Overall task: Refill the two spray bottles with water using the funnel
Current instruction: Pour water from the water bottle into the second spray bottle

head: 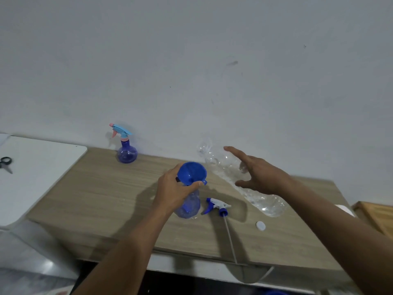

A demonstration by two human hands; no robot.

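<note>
The left hand (pixel 172 188) grips the blue funnel (pixel 190 171) at its stem, seating it in the neck of the near spray bottle (pixel 188 207), which stands on the wooden table (pixel 106 188). The right hand (pixel 261 173) is spread wide and holds nothing. It is the nearer hand to the clear plastic water bottle (pixel 217 158), directly behind its fingers. The bottle's long axis runs diagonally, base lower right, mouth upper left, toward the funnel. Whether the bottle leans or lies flat cannot be determined.
</note>
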